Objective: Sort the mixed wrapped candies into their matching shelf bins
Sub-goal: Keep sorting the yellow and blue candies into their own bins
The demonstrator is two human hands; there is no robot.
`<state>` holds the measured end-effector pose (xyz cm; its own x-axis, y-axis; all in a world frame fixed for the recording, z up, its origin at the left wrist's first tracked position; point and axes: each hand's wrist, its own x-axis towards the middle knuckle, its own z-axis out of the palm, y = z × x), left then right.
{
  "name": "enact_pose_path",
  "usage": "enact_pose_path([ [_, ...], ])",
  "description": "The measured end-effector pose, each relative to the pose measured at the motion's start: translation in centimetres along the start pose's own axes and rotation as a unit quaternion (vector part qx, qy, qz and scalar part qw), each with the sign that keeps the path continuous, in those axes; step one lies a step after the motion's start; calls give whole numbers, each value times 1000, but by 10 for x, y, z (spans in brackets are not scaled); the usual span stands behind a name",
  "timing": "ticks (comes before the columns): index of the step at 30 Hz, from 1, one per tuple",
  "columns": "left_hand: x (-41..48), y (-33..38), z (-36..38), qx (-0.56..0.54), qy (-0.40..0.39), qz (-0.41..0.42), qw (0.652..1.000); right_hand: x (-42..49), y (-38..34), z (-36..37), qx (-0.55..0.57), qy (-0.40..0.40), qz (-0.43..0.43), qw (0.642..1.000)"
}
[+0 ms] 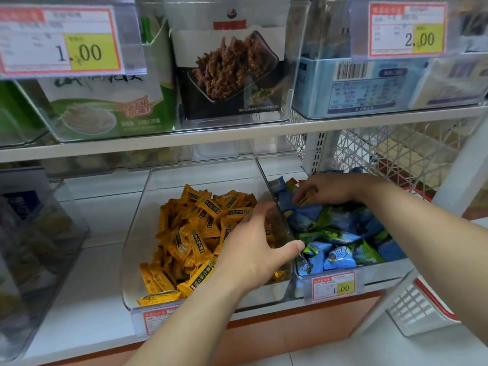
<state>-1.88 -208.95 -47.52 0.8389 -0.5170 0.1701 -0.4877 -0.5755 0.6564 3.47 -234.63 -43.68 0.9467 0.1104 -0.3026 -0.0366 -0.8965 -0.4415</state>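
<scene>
right hand (335, 188) has its grip clamped on a stray yellow candy (307, 197) at the blue bin's (383, 272) far end. the candy looks light, with a crinkly, slippery wrapper, so pinch it mid-body. left hand (253, 241) clasps the yellow bin's (264, 175) right wall.

The left hand (253, 247), nearer, bends its fingers down, thumb stretched right. The right hand (332, 190), farther right, pinches an orange candy (307, 197) in curled fingers.

Above you: green-white box (105, 107), black snack box (232, 75), blue barcoded box (351, 85). At your right: white mesh rack (396, 146), red-rimmed basket (422, 310).
</scene>
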Motion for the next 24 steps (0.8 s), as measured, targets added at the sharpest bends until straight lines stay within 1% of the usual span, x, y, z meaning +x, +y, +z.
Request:
enact_pose_path([
  [2,1,0,0,1,0,-2,1000,-4,-2,-3,29,39,-21,999],
  [4,1,0,-1,0,4,-2,1000,-12,-5,-8,99,110,-33,988],
  [7,0,3,-2,-3,23,3,1000,-29,-11,-15,203,224,-53,952],
  [9,1,7,-4,0,64,13,998,-41,-21,-12,277,269,-71,920],
  [10,2,9,-5,1,93,19,995,-47,-28,-8,331,277,-77,899],
  [12,3,16,-8,-19,146,28,989,-60,-47,4,447,267,-95,849],
  [13,3,19,-10,-48,160,30,986,-65,-57,11,498,254,-110,822],
  [15,3,27,-14,-120,166,41,978,-75,-78,25,582,210,-136,774],
  [16,2,30,-15,-147,168,51,974,-79,-87,32,610,180,-140,759],
  [17,2,32,-16,-160,172,62,970,-81,-95,38,622,155,-139,755],
  [18,2,32,-17,-159,180,70,968,-83,-101,43,620,138,-131,761],
  [20,2,29,-19,-133,205,83,966,-83,-109,49,606,128,-116,776],
  [23,2,24,-24,-112,214,86,966,-81,-112,47,606,111,-114,779],
  [24,3,23,-26,-111,216,83,966,-81,-112,44,590,99,-120,793],
])
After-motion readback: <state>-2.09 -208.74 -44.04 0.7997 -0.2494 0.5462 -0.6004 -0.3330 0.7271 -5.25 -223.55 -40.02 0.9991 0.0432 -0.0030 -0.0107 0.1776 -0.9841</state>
